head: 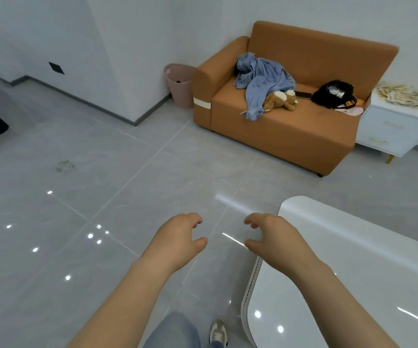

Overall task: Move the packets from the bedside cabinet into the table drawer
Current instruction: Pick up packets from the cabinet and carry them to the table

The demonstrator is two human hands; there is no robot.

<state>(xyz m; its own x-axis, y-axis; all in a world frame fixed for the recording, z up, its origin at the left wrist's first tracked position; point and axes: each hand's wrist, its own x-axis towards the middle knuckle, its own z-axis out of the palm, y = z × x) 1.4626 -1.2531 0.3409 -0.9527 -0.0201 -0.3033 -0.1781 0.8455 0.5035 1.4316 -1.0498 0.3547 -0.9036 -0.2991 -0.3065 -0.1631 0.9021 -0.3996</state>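
Several pale cream packets (404, 95) lie in a loose pile on top of the white bedside cabinet (391, 131) at the far right, beside the sofa. The cabinet has two shut drawers with gold handles. A glossy white table (353, 259) fills the lower right; no drawer of it shows. My left hand (177, 237) and my right hand (270, 234) are held out in front of me over the floor, fingers curled and apart, holding nothing. The right hand hovers by the table's left edge. Both hands are far from the packets.
An orange sofa (291, 116) stands against the back wall with a blue shirt (263, 81), a plush toy (281, 97) and a black bag (333, 92) on it. A pink bin (180, 84) stands left of it. Grey tiled floor (89, 184) stretches between me and the cabinet.
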